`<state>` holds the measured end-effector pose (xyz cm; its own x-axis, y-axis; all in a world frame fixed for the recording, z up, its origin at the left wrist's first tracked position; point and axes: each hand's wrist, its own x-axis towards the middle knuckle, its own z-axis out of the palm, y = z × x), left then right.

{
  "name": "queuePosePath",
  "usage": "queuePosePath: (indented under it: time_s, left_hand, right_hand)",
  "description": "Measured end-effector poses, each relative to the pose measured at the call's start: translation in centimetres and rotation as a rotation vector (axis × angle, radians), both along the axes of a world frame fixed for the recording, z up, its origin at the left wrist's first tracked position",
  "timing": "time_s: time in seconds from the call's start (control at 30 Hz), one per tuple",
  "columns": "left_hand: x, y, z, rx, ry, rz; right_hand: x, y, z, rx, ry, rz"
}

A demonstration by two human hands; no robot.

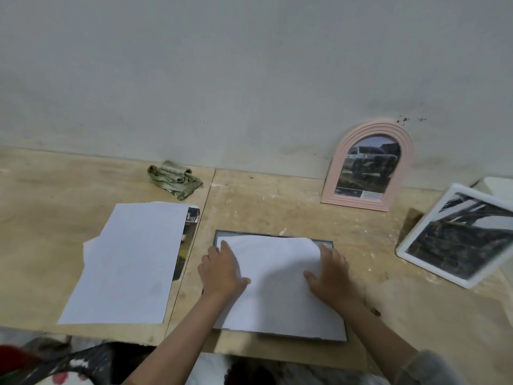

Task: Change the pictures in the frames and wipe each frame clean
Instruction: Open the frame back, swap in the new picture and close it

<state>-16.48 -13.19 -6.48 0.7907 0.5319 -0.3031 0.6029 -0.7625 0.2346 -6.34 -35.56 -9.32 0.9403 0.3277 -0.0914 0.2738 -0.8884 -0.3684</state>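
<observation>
Now both hands, left hand (222, 269) and right hand (330, 273), press flat-fingered on blank white paper (277, 284) over a dark frame (273, 236).

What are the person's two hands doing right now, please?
Left hand: open, fingers flat, pressing the white sheet into the dark frame.
Right hand: open, fingers resting on the sheet's right side, where its far edge curls up.

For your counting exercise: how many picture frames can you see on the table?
3. A pink arched frame leans on the wall, a white frame stands tilted at the right, and a dark frame lies flat under the paper being pressed. More may be hidden.
</observation>
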Motion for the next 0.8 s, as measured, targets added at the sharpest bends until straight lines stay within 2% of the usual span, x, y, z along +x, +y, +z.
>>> queuePosePath:
  time_s: [0.13, 0.27, 0.37, 0.47, 0.53, 0.67, 0.8]
  left_hand:
    - [-0.3, -0.1, 1.3, 0.029, -0.002, 0.112]
    - [-1.0, 0.4, 1.7, -0.047, -0.157, 0.21]
    - [-1.7, 0.5, 1.5, -0.14, -0.254, 0.256]
    - [-2.2, 0.4, 1.3, -0.306, -0.37, 0.373]
    - [-2.7, 0.5, 1.3, -0.332, -0.38, 0.421]
    - [-3.3, 0.6, 1.2, -0.333, -0.452, 0.441]
    - [-3.9, 2.0, 2.3, -0.352, -0.541, 0.529]
  right_hand:
    - [-1.1, -0.2, 0.5, 0.223, 0.003, -0.046]
    - [-1.5, -0.5, 0.8, 0.404, -0.056, -0.179]
    - [-1.4, -0.3, 1.1, 0.525, 0.004, -0.363]
    - [-1.4, -0.6, 1.5, 0.603, 0.086, -0.455]
    - [-1.5, -0.8, 1.6, 0.572, 0.105, -0.443]
    - [-1.1, 0.1, 1.4, 0.517, -0.06, -0.358]
    - [0.2, 2.7, 2.6, 0.63, -0.079, -0.328]
